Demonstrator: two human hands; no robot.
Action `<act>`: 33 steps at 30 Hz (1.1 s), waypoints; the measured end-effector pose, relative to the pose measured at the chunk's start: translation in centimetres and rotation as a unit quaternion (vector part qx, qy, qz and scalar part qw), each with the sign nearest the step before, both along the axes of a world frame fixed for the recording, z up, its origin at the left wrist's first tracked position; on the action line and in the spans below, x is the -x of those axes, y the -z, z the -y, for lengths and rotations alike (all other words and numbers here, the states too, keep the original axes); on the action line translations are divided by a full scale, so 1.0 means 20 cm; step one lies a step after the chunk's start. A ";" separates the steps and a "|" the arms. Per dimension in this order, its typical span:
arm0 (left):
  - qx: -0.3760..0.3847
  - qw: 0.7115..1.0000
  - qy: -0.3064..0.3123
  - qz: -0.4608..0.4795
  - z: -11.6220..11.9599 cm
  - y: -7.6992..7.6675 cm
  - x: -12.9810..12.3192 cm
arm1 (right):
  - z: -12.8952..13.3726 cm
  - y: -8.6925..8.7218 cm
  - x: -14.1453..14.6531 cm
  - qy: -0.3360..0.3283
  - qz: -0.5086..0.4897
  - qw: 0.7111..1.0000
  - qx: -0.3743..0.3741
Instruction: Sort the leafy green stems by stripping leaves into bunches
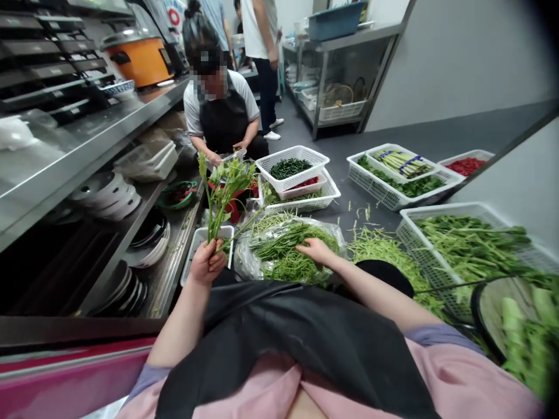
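Upright in my left hand (209, 261) is a small bunch of leafy celery (225, 189), its thin stalks gripped low down and its leaves fanned out at the top. My right hand (318, 251) is over a clear plastic bag (247, 256) full of thin green stems (286, 247). Its fingers are pinched together at the stems; whether they hold one is hard to make out. Beside my left hand, a white basket (198, 241) is partly hidden behind my wrist.
Across from me a co-worker (222, 116) sits handling a plastic bag. White baskets hold green chillies (290, 169), bundled green stalks (404, 163) and leafy stalks (471, 244). Cut stems (379, 250) lie on the floor. A steel shelf (109, 131) with dishes runs along the left.
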State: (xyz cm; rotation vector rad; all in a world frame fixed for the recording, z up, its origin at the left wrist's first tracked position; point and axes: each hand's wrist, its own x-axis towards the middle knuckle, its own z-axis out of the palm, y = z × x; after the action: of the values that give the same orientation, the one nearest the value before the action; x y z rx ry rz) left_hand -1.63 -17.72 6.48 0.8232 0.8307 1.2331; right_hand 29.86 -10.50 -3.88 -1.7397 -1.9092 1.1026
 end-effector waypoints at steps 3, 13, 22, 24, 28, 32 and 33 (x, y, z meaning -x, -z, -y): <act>0.000 0.999 0.036 -0.013 0.00 0.03 -0.04 | -0.08 -0.18 0.00 0.054 -0.372 0.924 0.071; 0.026 0.995 0.061 -0.071 0.01 0.03 -0.17 | -0.10 -0.44 -0.03 -0.014 -0.561 0.813 0.157; 0.044 0.992 0.058 -0.100 -0.01 0.03 -0.20 | -0.05 -0.43 -0.14 -0.032 -0.540 0.831 0.128; 0.044 0.992 0.044 -0.111 -0.01 0.04 -0.20 | -0.06 -0.44 -0.15 -0.002 -0.537 0.838 0.096; 0.045 0.989 0.013 -0.141 -0.01 0.04 -0.15 | -0.09 -0.43 -0.26 0.074 -0.560 0.825 0.002; 0.042 0.989 -0.021 -0.140 0.00 0.03 -0.07 | -0.11 -0.25 -0.35 0.094 -0.359 0.927 -0.052; 0.041 0.990 -0.027 -0.135 0.00 0.02 -0.06 | -0.10 -0.18 -0.33 0.070 -0.240 0.967 -0.047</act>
State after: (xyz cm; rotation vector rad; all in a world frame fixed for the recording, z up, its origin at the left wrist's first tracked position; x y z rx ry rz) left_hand -0.37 -17.65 6.08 0.9184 1.1209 1.1418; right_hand 36.41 -8.50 -0.19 -1.3727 -1.4947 1.2211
